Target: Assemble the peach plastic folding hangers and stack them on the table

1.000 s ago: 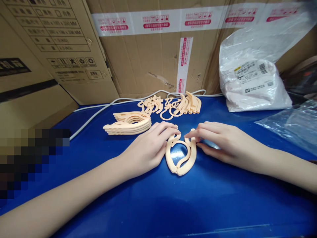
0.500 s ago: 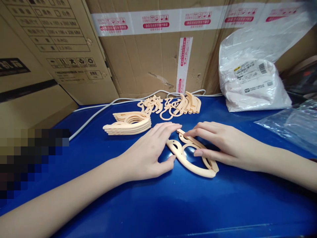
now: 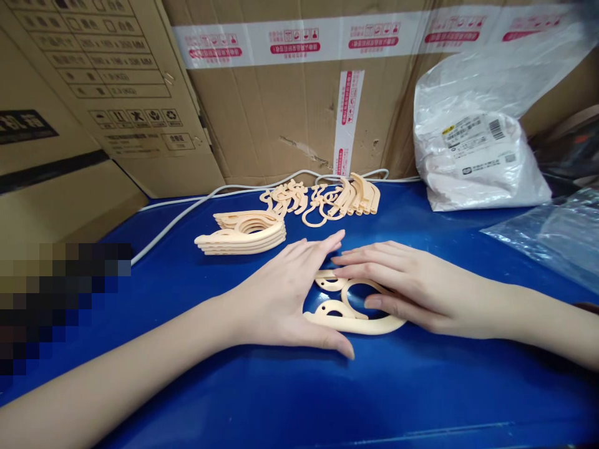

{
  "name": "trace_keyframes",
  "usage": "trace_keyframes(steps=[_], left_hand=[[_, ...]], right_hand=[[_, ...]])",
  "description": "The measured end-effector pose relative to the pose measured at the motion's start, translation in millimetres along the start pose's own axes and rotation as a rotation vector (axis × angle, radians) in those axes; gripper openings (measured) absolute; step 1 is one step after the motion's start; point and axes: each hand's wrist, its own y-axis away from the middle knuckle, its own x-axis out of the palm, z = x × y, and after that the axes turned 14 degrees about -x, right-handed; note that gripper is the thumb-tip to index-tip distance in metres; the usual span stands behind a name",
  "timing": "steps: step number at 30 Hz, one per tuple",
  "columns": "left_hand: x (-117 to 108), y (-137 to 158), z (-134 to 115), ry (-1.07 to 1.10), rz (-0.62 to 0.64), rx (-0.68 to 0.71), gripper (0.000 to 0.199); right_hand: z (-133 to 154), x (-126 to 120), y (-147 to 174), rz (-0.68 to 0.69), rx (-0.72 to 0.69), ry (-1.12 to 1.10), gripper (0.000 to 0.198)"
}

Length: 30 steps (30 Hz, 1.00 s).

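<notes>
A cream plastic folding hanger [image 3: 369,325] lies folded on the blue tabletop, its round hook [image 3: 345,293] between the two arms. At its left end is my left hand [image 3: 281,302], thumb and fingers spread around that end without gripping. My right hand [image 3: 407,284] rests over the far arm and right end, fingers stretched out, thumb by the hook. The right hand hides part of the hanger's right end. Behind my left hand stands a neat stack of folded hangers [image 3: 253,239] of the same colour.
Loose hooks [image 3: 314,215] and curved hanger arms [image 3: 360,196] lie in piles at the back. A white cable [image 3: 178,232] runs behind them along the cardboard boxes [image 3: 281,112]. At the right are a filled plastic bag [image 3: 482,162] and a clear plastic sheet [image 3: 556,231].
The hanger has turned from a slant to lie nearly crosswise. My left thumb has swung out wider, and my right hand has come slightly nearer to me.
</notes>
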Motion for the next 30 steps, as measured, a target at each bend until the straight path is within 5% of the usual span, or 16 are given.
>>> trace_keyframes(steps=[8,12,18,23,30], left_hand=[[-1.8,-1.0,-3.5,-0.016,-0.012,0.105,0.082],[-1.9,-0.3,-2.4,-0.083,-0.144,0.143,0.084],[-4.7,0.0,-1.0,-0.277,-0.450,0.144,0.073],[-4.5,0.2,-0.1,-0.303,-0.449,0.167,0.072],[-4.8,-1.3,-0.8,-0.240,-0.356,0.173,0.078]], right_hand=[[-2.1,-6.6,1.3,-0.167,0.177,0.166,0.030],[-5.9,-6.4,4.5,-0.187,0.376,0.155,0.038],[-6.6,-10.0,2.7,-0.249,0.561,-0.258,0.037],[-5.0,-11.6,-0.6,-0.396,0.614,-0.648,0.035],[-5.9,-9.5,0.0,-0.349,0.637,-0.820,0.037]])
